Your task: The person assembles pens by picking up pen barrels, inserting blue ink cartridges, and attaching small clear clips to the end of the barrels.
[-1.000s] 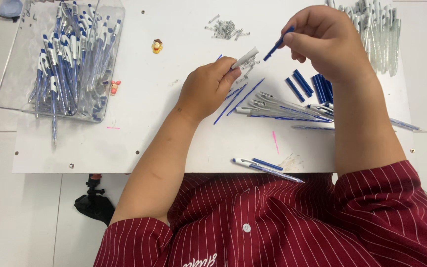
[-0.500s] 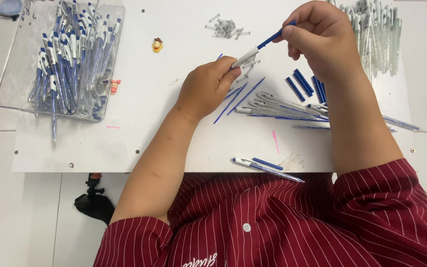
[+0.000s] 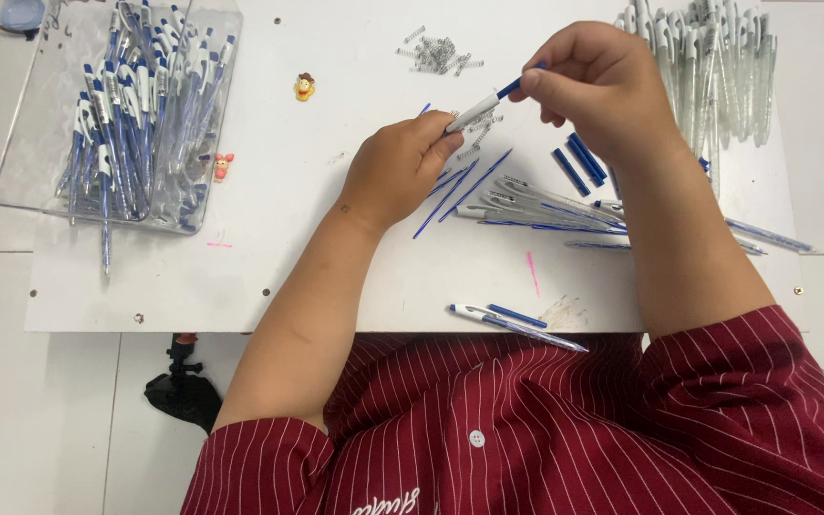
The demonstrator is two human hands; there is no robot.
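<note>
White pen [image 3: 482, 106] pinched between left hand [image 3: 401, 170], right hand [image 3: 595, 88].

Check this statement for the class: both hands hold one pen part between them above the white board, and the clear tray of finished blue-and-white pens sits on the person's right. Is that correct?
One detail is wrong. The head view shows the clear tray of blue-and-white pens on the person's left, not the right. The rest stands: the left hand and right hand hold one pen part between them above the white board.
</note>
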